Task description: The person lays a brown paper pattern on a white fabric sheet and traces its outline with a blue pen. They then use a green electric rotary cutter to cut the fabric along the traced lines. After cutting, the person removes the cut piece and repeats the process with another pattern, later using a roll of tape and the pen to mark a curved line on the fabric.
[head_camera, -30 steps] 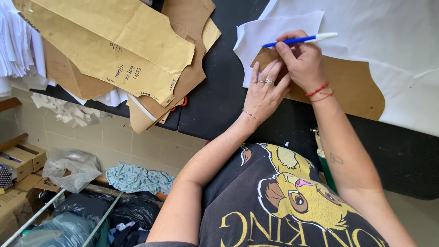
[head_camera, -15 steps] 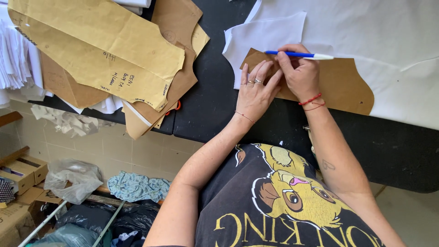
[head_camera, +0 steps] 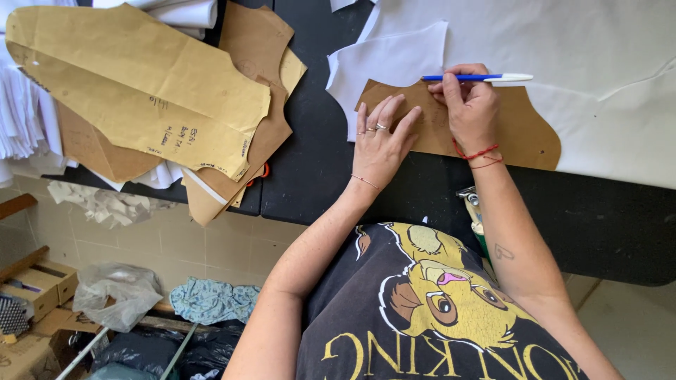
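Head view: the left hand lies flat on a brown cardboard pattern, fingers spread apart and pressing it down. The right hand rests on the same pattern just beside it, fingers clamped on a blue and white pen that lies level along the pattern's upper edge. The pattern sits on white fabric, which covers the right part of the black surface.

Left of the hands, well apart, a pile of yellow and brown paper patterns overlaps the surface's edge, with folded white cloth beyond it. Nothing lies between the hands and the pattern.

Against the earlier frames, the pen has swung from tilted to level and the left hand has shifted from right beside the right hand to a little further left.

Below the surface, a pale tiled wall shows, and on the floor stand cardboard boxes, a clear plastic bag and a blue patterned cloth.
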